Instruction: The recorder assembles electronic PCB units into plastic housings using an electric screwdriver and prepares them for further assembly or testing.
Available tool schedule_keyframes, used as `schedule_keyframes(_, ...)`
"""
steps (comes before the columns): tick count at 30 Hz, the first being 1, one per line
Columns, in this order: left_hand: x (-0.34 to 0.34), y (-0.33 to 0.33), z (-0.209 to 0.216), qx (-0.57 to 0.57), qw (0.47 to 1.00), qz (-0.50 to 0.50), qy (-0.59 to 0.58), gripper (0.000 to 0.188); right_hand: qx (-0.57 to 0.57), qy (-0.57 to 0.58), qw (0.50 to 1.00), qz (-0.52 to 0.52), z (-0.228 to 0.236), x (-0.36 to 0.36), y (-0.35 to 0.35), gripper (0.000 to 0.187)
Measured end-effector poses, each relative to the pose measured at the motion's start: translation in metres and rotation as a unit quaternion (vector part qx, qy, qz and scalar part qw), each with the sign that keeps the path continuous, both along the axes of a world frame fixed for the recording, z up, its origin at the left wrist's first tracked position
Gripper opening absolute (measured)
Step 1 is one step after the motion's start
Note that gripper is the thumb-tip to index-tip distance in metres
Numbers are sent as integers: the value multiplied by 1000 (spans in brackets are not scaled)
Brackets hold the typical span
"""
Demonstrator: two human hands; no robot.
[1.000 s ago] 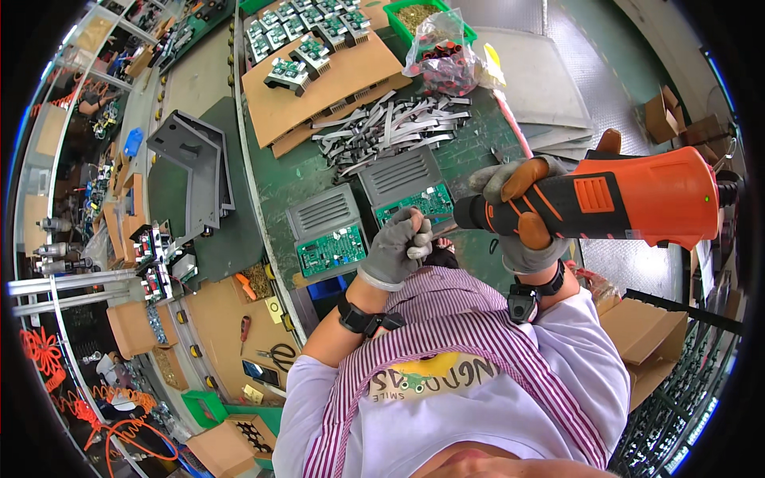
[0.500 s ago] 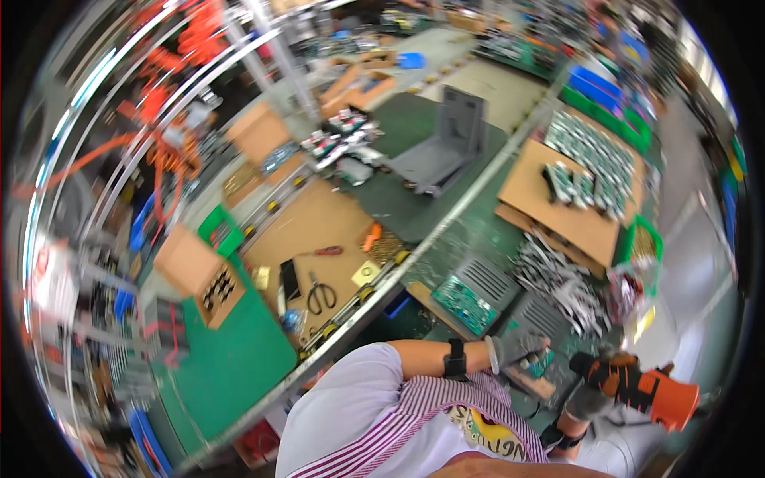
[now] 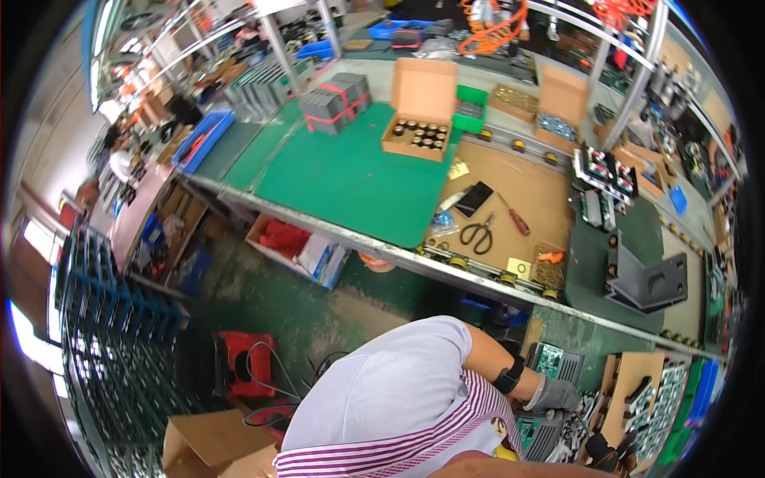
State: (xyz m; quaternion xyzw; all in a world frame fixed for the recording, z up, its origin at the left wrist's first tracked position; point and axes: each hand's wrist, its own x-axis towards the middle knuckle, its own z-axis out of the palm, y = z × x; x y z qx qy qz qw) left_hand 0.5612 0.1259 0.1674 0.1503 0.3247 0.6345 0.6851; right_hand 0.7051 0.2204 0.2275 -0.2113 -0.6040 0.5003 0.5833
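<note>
our view has swung left, so work seems paused. our left hand [image 3: 555, 396] is by the circuit board [image 3: 526, 430] at the near edge of the desk [image 3: 598, 346], its grip unclear; the right hand, near the driver [image 3: 600, 451], we cannot make out.

No wording legible. Square yellow note [image 3: 519, 268] at the worktop's [image 3: 510, 179] near edge: dark ring mark. Second yellow note [image 3: 458, 170], farther back: marks too small. Shirt [image 3: 382, 382] print: partly hidden, unreadable.
</note>
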Motion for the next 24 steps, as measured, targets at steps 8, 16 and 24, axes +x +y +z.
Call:
schedule_keyframes(8,1,24,-17,62,957,26,282,22,-12,-12,1000,14,-14,19,29,40)
schedule_keyframes(16,36,35,-57,50,945,-216,241,20,-113,11,964,-239,-39,128,-30,42)
schedule_keyframes(24,80,61,-59,-155,892,-410,108,11,-128,1,936,-327,-30,125,-58,9)
